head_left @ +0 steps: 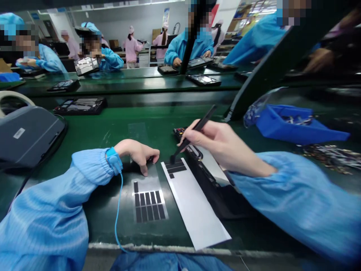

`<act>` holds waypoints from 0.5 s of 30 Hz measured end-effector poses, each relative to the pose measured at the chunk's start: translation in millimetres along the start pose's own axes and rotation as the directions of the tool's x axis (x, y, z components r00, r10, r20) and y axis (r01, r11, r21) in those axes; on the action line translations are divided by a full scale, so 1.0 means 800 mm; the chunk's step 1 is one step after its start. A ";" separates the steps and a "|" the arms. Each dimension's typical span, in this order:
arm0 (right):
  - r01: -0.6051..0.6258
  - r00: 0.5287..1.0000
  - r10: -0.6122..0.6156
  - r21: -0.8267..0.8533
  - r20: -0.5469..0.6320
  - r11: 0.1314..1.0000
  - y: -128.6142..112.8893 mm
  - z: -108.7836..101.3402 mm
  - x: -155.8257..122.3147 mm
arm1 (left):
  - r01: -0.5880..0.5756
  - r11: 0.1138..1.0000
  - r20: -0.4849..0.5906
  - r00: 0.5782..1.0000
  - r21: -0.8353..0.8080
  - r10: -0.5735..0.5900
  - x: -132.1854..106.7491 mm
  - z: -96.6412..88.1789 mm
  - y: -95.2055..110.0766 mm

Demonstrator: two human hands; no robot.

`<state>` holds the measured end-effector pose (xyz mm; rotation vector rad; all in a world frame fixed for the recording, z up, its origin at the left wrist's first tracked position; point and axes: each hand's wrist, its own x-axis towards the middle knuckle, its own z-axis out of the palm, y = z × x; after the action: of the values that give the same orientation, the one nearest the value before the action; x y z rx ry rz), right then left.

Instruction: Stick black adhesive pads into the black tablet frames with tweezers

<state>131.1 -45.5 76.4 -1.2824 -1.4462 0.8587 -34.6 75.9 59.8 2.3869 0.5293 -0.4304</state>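
My right hand (214,141) grips black tweezers (197,128), slanted down to the left. Their tip, with a small dark patch at it, is over the upper end of a white strip (197,203) that carries several black pieces (177,168). My left hand (138,152), wearing a blue wrist strap (114,160), is bent over a clear sheet, thumb and forefinger apart, thumb pointing down onto it. Black rectangular stickers (149,206) stand in rows on the sheet's near part. Partly under my right hand lies an opened electronic device (213,165).
A grey tape dispenser (31,131) stands left. On the right are a blue bin (284,124) of small parts and a loose pile of parts (332,158). Opened devices (80,106) sit farther back; co-workers sit across the line. A dark post (267,64) slants at right.
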 end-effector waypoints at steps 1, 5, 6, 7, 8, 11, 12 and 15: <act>-0.022 0.999 0.022 -0.010 -0.034 1.000 0.003 -0.016 -0.002 | 0.007 1.000 0.012 1.000 0.021 -0.008 0.001 0.000 0.002; -0.179 0.984 0.178 0.011 0.018 0.984 0.034 -0.055 -0.007 | -0.141 0.987 -0.350 0.930 -0.071 0.108 0.016 0.021 0.024; -0.224 0.973 0.222 0.026 0.066 0.974 0.044 -0.058 -0.006 | -0.228 0.970 -0.489 0.858 -0.084 0.159 0.022 0.031 0.031; -0.261 0.960 0.255 0.042 0.114 0.964 0.052 -0.059 -0.004 | -0.308 0.949 -0.597 0.774 -0.066 0.210 0.027 0.042 0.036; -0.285 0.949 0.274 0.058 0.154 0.957 0.059 -0.058 -0.002 | -0.367 0.930 -0.666 0.699 -0.020 0.261 0.033 0.053 0.040; -0.289 0.940 0.272 0.059 0.205 0.955 0.073 -0.051 0.007 | -0.398 0.909 -0.712 0.603 0.123 0.361 0.046 0.079 0.042; -0.281 0.943 0.266 0.046 0.200 0.959 0.076 -0.049 0.010 | -0.378 0.914 -0.698 0.615 0.146 0.367 0.049 0.084 0.040; -0.250 0.958 0.244 0.024 0.149 0.968 0.084 -0.045 0.014 | -0.296 0.938 -0.650 0.680 0.181 0.340 0.051 0.091 0.034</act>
<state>184.6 -25.4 25.3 -1.4116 -1.3891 1.1646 0.8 19.7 2.9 2.5862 0.3825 0.6278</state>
